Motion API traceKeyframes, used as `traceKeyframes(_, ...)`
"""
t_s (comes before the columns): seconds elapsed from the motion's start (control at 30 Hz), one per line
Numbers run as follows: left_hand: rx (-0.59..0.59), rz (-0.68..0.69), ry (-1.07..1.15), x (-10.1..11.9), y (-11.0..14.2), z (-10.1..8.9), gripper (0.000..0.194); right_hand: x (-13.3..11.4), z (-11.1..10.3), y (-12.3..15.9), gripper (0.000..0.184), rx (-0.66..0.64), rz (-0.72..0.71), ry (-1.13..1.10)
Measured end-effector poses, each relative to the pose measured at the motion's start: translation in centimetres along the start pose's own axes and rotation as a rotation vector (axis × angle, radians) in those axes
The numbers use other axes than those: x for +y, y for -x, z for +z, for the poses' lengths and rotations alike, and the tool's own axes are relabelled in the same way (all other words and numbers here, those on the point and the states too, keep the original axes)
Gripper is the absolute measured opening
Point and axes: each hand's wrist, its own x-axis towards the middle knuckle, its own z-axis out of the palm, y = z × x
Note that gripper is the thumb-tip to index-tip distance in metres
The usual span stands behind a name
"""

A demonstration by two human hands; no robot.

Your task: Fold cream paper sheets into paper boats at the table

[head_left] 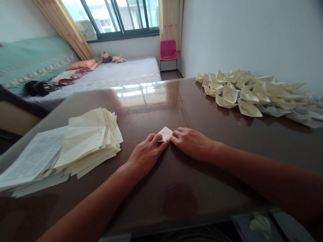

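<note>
A small folded piece of cream paper (165, 133) lies on the brown table between my hands, its peak pointing away from me. My left hand (147, 149) grips its left side, with fingers on top and the thumb stretched along the near edge. At the right corner, my right hand (190, 143) pinches the paper with its fingers curled. The two hands nearly meet at the paper's near edge. Part of the paper is hidden under the fingers.
To the left lies a stack of cream paper sheets (83, 137) beside grey printed sheets (37, 153). Many folded paper boats (229, 94) crowd the table's far right, near the wall. Beyond the glossy table (151, 111) are a bed (131, 69) and a pink chair (168, 50).
</note>
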Motion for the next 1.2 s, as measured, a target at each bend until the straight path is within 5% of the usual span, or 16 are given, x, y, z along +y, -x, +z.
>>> traceKeyframes(1.2, -0.022, -0.136, -0.271, 0.7, 0.3, -0.6, 0.028, -2.3, -2.0, 1.2, 0.018, -0.091, 0.162, 0.109)
